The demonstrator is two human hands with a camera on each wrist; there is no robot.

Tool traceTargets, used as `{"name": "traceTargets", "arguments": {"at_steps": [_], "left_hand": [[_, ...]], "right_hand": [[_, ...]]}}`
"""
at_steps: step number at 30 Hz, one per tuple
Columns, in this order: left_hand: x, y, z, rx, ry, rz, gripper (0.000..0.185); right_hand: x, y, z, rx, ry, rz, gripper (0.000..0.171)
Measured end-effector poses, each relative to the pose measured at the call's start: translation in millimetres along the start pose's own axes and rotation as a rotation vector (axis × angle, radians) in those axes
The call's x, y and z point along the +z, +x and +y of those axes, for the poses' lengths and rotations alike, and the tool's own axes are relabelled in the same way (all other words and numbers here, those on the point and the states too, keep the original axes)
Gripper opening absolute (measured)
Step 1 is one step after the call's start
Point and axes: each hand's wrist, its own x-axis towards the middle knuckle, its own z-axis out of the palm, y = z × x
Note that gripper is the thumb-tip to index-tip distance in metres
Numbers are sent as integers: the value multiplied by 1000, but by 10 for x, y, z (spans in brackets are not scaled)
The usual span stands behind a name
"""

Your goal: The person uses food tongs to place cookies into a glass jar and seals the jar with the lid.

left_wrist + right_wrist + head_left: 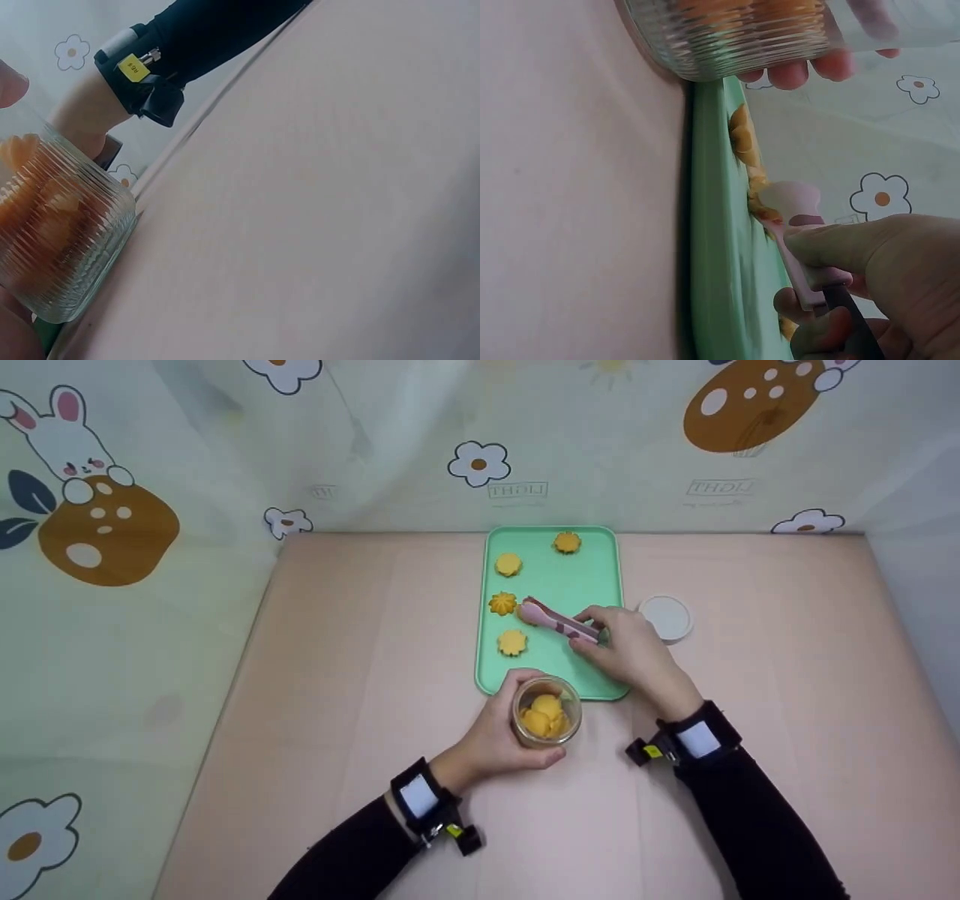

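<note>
My left hand grips a clear ribbed glass jar with several yellow flower-shaped cookies inside. The jar's open mouth faces up, close over the near edge of a green tray. In my right hand are small pink tongs, pinched between thumb and fingers. Their tips reach over the tray's left half, right at a cookie that they partly cover. Beside it lies a darker ridged cookie, with a paler one nearer the jar.
Further back on the tray sit a pale cookie and a browner one. A round white lid lies right of the tray, behind my right hand. The pink tabletop ends at a patterned curtain.
</note>
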Motion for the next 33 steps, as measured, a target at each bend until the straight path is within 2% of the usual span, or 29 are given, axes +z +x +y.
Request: {"name": "traceTargets", "arguments": {"at_steps": [17, 27, 33], "left_hand": [[0, 6, 6, -12, 5, 3, 89], [3, 4, 19, -12, 6, -1, 89], [0, 8, 30, -18, -2, -5, 89]], "right_hand": [[-148, -25, 45, -10, 77, 1, 29], [-590, -190, -94, -138, 176, 169, 29], [-877, -388, -269, -187, 217, 175, 26]]}}
